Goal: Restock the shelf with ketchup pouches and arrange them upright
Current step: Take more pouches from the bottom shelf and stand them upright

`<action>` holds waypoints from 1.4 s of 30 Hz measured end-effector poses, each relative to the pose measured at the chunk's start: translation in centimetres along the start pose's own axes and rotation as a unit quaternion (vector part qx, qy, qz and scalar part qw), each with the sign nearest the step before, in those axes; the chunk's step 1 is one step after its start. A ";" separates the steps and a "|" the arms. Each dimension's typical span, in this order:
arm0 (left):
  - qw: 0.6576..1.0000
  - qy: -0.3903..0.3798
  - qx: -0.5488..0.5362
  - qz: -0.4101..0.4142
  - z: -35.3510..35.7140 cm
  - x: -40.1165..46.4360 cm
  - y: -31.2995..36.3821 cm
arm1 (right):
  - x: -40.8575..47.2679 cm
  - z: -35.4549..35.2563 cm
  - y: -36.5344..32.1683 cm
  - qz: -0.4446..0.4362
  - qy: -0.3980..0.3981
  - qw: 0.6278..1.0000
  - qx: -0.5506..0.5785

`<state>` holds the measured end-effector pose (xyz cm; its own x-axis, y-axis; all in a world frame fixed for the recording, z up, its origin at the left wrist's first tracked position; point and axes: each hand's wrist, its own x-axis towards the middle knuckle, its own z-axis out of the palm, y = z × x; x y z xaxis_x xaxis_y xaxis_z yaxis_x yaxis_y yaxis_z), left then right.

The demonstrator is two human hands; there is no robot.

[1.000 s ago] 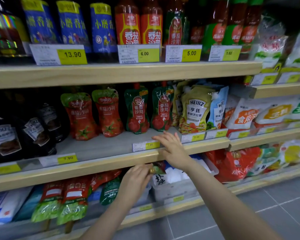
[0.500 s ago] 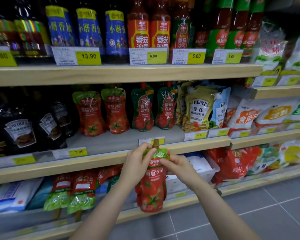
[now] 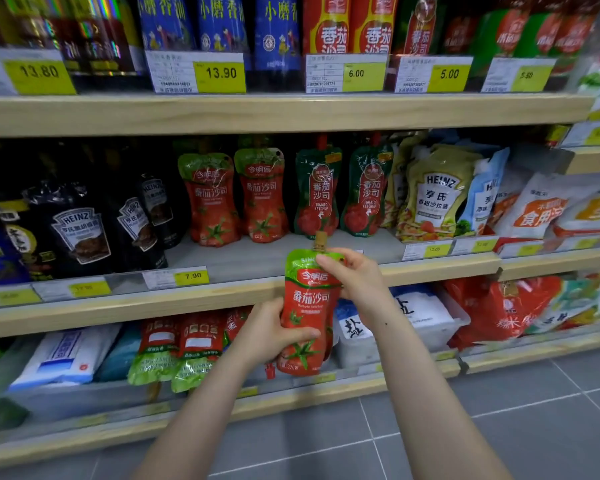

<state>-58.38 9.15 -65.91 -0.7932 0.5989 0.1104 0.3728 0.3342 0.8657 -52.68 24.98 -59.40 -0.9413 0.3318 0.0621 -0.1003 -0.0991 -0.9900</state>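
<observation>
Both hands point(image 3: 355, 278) grip a glossy, waisted ketchup pouch point(image 3: 307, 313).

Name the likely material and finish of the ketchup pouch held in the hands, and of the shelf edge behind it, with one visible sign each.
Ketchup pouch: likely flexible plastic film, glossy; it shows sheen and creases, and dents under the left hand. Shelf edge: looks like pale wood or wood-look laminate, matt; faint grain, no glare. Which of the two, the picture leaves open.

Shop aisle, pale wooden shelf edges point(image 3: 291, 114) stacked three high, yellow price tags point(image 3: 219, 77) along the fronts, grey tiled floor point(image 3: 499, 403) below, pretty dim lighting
</observation>
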 end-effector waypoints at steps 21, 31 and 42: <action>0.996 -0.049 -0.066 -0.026 1.5 0.6 -0.4 | 0.0 -1.9 1.0 0.008 0.043 0.998 0.036; 0.998 -0.018 -0.061 -0.021 1.7 0.8 0.0 | -0.2 -2.5 1.1 0.060 0.011 0.997 0.040; 0.992 0.102 0.003 0.076 -0.1 1.0 2.6 | -0.8 -1.1 -1.2 -0.084 0.008 0.994 -0.073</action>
<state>-58.27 10.58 -63.46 -0.8082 0.4828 0.3371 0.4981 0.2552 0.8287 -51.51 25.85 -58.39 -0.9100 0.3467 0.2276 -0.2070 0.0958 -0.9736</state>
